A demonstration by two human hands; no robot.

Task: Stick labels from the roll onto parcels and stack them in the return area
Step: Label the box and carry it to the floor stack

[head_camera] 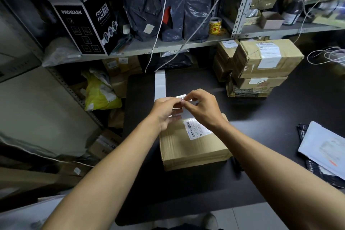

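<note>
A brown cardboard parcel [192, 147] lies on the black table [270, 117] in front of me, with a white barcode label on its far right corner. Just beyond its far edge, my left hand [165, 111] and my right hand [201, 109] meet over a white label strip [160, 85] that runs away across the table. Both hands pinch the near end of the strip, where a label with dark print is lifted between the fingertips. A stack of labelled brown parcels [261, 65] stands at the back right.
A yellow sticker roll [215, 25] sits on the metal shelf [168, 45] among dark plastic bags and a black mask box [84, 24]. Flat mailers [324, 151] lie at the table's right edge. White cables hang from the shelf. More boxes and a yellow bag fill the floor at left.
</note>
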